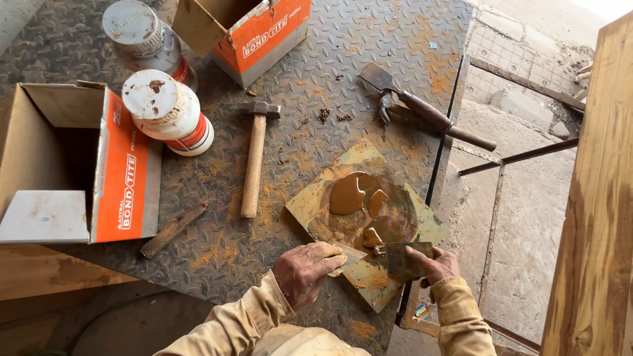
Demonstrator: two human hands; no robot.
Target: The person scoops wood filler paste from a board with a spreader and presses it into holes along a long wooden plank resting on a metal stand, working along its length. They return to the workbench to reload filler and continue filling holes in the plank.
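Brown putty on square board, frame centre | left hand grip clamped on scraper | right hand grip clamped on dark blade

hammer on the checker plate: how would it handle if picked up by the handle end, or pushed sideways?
The hammer is probably head-heavy: a dark metal head sits on a slim, pale wooden handle, so it would likely droop at the head end. It looks stiff, not floppy. Pushed, it would likely pivot or drag rather than roll, since the head is blocky and the plate is ridged.

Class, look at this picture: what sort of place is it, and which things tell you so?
Probably a workshop or building site: a steel checker-plate bench, a hammer, a chisel and brown paste mixed on a board.
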